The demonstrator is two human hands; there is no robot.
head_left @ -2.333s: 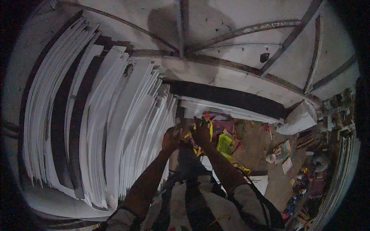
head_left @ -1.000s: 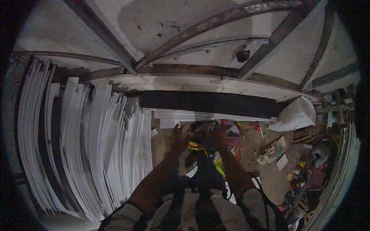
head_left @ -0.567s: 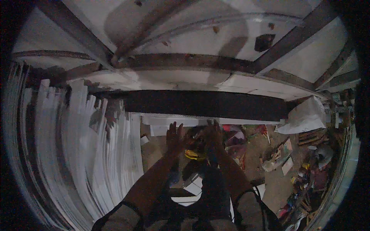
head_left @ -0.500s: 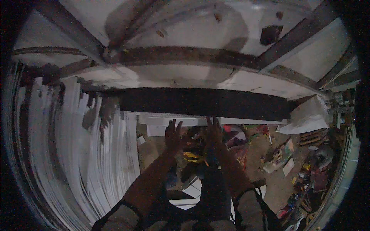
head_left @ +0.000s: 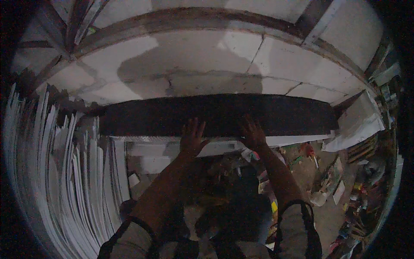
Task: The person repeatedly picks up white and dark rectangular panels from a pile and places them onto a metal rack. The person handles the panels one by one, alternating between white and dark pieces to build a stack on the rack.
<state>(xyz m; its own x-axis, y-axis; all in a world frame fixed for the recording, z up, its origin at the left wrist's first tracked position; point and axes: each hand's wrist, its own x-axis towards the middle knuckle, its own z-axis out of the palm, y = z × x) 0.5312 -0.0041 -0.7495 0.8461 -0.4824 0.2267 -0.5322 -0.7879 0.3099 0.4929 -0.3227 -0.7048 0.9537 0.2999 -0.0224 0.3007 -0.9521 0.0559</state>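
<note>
A long dark board or shelf-like surface [head_left: 224,105] stretches across the middle, against a pale wall. At its near edge my left hand [head_left: 192,136] has its fingers spread, the tips lying over the dark surface. To the right my right hand [head_left: 253,133] reaches the same edge with fingers apart. Neither hand holds anything. Whether the palms press on the board or hover just above it is hard to tell in the dim light. Below the edge shows a pale strip [head_left: 159,149], partly hidden behind my left forearm.
Tall white sheets or strips [head_left: 64,172] stand packed along the left. At the board's right end hangs a crumpled white sheet [head_left: 360,123]. Mixed clutter [head_left: 358,203] covers the floor on the right. A dark beam [head_left: 189,19] crosses the wall above.
Both hands have moved forward onto the dark board's near edge and a little farther apart, fingers more spread. The view has shifted, and the board looks larger.
</note>
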